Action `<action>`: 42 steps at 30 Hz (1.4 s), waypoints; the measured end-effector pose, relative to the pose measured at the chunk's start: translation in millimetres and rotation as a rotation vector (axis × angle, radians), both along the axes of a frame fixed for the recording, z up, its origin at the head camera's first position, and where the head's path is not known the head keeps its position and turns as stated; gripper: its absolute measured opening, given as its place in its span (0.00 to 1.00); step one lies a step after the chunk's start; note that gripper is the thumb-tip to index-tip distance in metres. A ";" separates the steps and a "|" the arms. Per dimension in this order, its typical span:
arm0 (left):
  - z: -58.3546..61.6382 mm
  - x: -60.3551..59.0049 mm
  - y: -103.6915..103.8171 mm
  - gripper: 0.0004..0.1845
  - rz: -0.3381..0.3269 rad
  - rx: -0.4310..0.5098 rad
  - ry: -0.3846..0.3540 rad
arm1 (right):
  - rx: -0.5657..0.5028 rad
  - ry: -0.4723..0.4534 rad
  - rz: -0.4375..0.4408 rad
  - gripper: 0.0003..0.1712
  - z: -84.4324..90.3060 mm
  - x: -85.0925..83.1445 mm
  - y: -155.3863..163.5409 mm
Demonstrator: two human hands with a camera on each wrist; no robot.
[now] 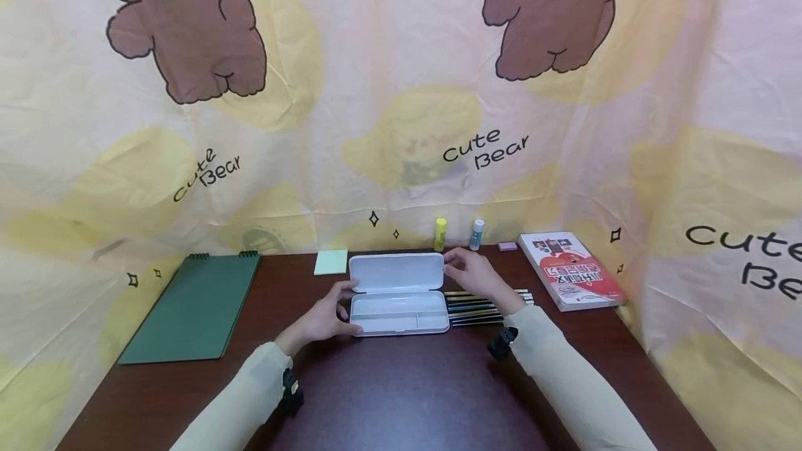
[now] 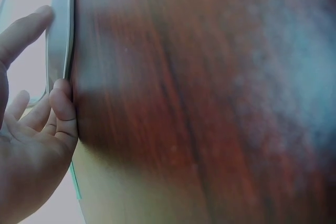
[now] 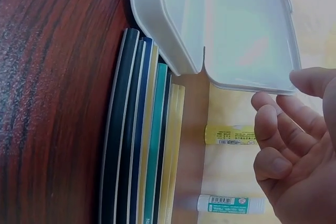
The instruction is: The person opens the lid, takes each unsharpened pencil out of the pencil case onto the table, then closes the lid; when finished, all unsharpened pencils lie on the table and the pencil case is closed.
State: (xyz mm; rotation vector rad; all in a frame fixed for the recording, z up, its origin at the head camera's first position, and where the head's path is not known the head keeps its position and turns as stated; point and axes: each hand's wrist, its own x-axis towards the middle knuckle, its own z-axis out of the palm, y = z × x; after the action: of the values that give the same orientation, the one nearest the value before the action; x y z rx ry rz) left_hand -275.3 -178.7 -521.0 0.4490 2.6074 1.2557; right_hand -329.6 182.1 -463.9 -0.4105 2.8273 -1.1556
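Observation:
A white pencil case [image 1: 382,303] lies unfolded on the table, its lid [image 1: 396,272] tilted back toward the curtain. Its lower half has divided compartments with nothing in them. My left hand [image 1: 321,314] holds the case's left end, thumb at the near corner and fingers along the side. In the left wrist view, fingertips touch the case's wall [image 2: 60,35]. With thumb and fingertips, my right hand [image 1: 474,272] pinches the lid's right edge, as the right wrist view shows. Several pencils [image 3: 157,145] lie side by side just right of the case, partly under my right forearm.
A yellow glue stick [image 1: 441,234], a white-and-blue glue stick [image 1: 477,234] and a purple eraser [image 1: 507,246] stand or lie along the back. Pale green sticky notes [image 1: 331,262] lie behind the case. A green spiral notebook [image 1: 191,312] is at left, a book [image 1: 570,271] at right.

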 end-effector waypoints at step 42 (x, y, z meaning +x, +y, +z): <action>11.5 10.6 -6.1 0.26 0.097 0.172 -0.052 | 0.058 -0.055 0.112 0.15 -6.6 31.8 2.5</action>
State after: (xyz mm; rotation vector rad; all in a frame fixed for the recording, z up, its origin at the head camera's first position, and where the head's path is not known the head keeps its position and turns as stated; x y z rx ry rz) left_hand -264.7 -184.8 -509.5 0.3169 2.5155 1.5097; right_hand -297.8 184.6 -470.5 -0.5167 2.7443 -1.0456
